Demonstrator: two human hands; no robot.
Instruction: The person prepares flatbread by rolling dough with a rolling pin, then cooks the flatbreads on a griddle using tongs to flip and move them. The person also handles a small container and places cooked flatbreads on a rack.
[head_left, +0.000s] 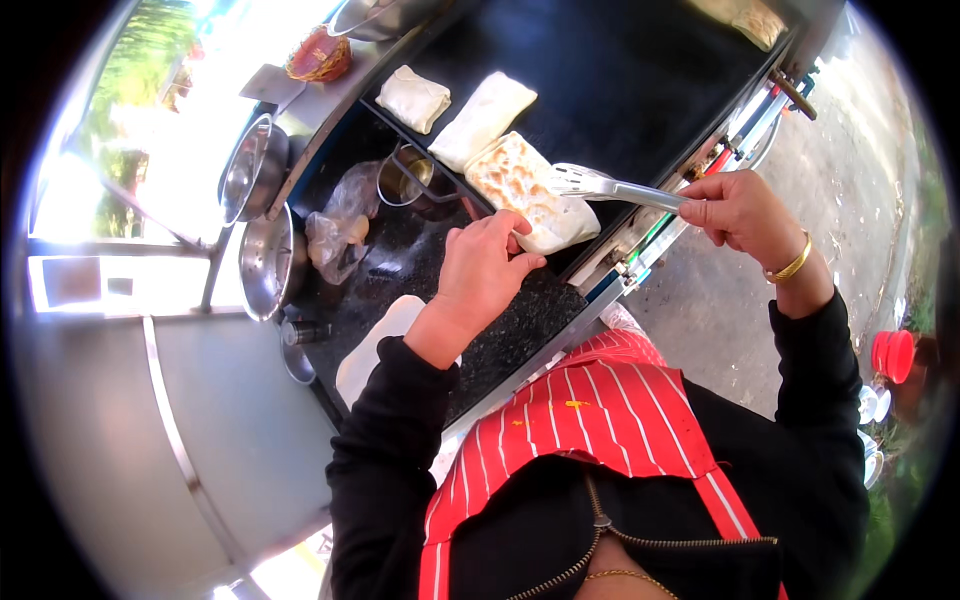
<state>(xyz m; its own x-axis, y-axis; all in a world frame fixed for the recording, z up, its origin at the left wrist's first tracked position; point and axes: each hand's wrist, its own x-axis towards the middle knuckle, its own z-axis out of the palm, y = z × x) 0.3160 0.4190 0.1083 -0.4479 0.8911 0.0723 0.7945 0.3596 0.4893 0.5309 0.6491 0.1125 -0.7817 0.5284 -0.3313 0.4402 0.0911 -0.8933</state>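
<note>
My right hand (739, 206) grips the handle of a slotted metal spatula (585, 182), whose head lies at the upper right side of a browned, folded flatbread (517, 180) on the black griddle (600, 67). At the lower left edge of this bread, my left hand (487, 266) has its fingertips on or close to it; the thumb and fingers are apart. Touching the browned bread's upper end is a pale folded flatbread (484, 120). A smaller pale dough parcel (414, 99) rests at the griddle's left edge. More browned bread (757, 24) lies at the far right corner.
Left of the griddle are a metal cup (405, 176) and a clear plastic bag (337, 232) on the dark worktop (525, 330). A flat dough sheet (379, 345) lies partly behind my left forearm. Steel bowls (266, 262) and a woven basket (320, 56) stand farther left. Gas pipes (660, 229) run along the griddle's right side.
</note>
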